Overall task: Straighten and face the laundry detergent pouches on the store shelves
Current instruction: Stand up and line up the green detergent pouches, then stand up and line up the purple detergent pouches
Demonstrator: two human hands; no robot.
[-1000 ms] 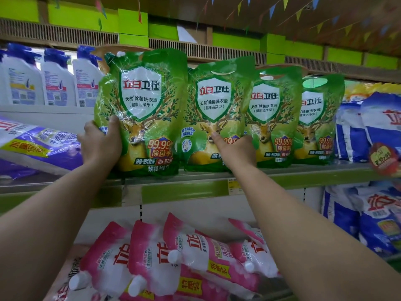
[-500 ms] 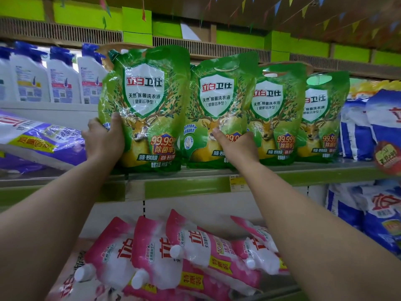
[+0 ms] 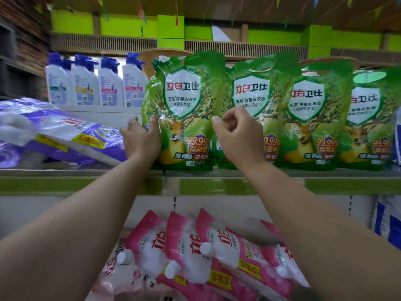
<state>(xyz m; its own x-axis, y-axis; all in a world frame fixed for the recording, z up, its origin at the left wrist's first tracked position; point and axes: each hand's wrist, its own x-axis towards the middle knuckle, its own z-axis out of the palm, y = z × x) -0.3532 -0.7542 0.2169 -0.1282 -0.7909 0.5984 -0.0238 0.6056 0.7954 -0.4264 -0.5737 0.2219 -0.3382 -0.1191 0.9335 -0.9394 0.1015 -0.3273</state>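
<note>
Left hand [image 3: 142, 141] gripping leftmost green pouch [image 3: 184, 111] upright on shelf [image 3: 238, 183]; right hand [image 3: 238, 135] curled, empty, beside second pouch [image 3: 258, 101].

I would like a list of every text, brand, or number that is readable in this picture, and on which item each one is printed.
"立白卫仕": white shield on each green pouch.
"天然除菌洗衣液": same shield, beneath the brand.
"99.99% 除菌率": badge low on the green pouches.
"立": large red character on the pink pouches.
"特惠装": yellow tag on the pink pouches.
Too blurred to read: purple pouch, white bottles' labels, the green pouches' bottom lines.
</note>
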